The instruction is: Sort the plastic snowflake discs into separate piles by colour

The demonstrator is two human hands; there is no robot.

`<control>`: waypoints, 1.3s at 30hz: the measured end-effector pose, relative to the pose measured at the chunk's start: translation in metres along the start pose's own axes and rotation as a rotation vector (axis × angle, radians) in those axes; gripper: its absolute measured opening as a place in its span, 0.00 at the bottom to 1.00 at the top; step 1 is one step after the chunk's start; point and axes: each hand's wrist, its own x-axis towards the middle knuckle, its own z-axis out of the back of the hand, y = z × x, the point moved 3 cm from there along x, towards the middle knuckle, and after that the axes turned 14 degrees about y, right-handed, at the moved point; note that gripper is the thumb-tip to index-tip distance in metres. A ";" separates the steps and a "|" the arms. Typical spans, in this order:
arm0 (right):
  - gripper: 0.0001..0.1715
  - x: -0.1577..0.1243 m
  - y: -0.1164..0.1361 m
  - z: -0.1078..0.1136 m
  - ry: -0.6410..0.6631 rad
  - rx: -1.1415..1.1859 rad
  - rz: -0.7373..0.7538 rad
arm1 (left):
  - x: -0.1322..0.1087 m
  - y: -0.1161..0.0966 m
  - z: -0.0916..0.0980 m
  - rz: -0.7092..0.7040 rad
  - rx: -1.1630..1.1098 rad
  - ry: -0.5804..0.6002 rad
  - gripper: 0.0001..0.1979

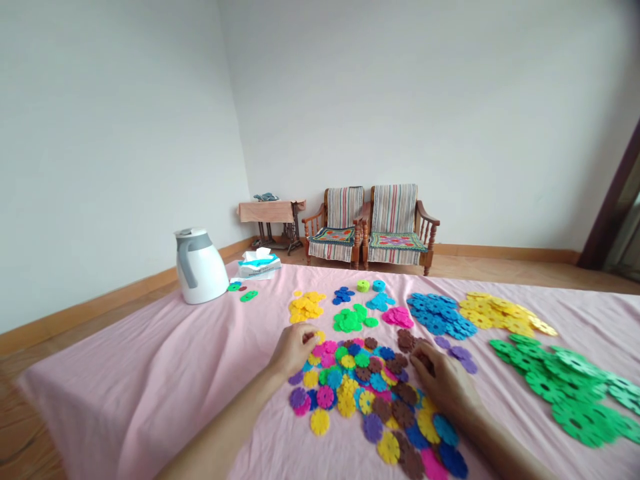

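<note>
A mixed heap of small notched plastic discs (pixel 347 387) in many colours lies on the pink cloth between my hands. My left hand (pixel 293 348) is at the heap's far left edge, its thumb and fingers pinched on a yellow disc (pixel 321 338). My right hand (pixel 445 377) rests at the heap's right side, fingers curled together close to a few brown discs (pixel 405 340); what it holds is hidden by the fingers. Sorted piles lie beyond: yellow discs (pixel 306 308), light green discs (pixel 350 319), pink discs (pixel 399 317) and purple discs (pixel 463 357).
Larger blue discs (pixel 440 315), yellow discs (pixel 503 313) and green discs (pixel 575 380) spread at the right. A white jug (pixel 203 270) and a tissue box (pixel 260 265) stand at the left. Two wooden chairs (pixel 395 220) are behind the table.
</note>
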 end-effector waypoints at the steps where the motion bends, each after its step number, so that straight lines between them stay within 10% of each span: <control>1: 0.11 0.000 0.000 0.000 0.003 -0.001 0.001 | 0.007 0.010 0.006 0.121 -0.029 -0.070 0.08; 13: 0.12 0.002 -0.002 -0.003 0.009 -0.009 0.007 | 0.067 0.045 0.048 0.418 -0.017 -0.358 0.09; 26: 0.12 0.001 0.000 0.000 0.004 -0.032 0.004 | -0.029 -0.066 -0.002 -0.387 0.064 0.376 0.07; 39: 0.12 0.001 -0.001 -0.001 -0.019 -0.027 0.016 | -0.058 -0.074 -0.020 -0.381 0.199 0.323 0.07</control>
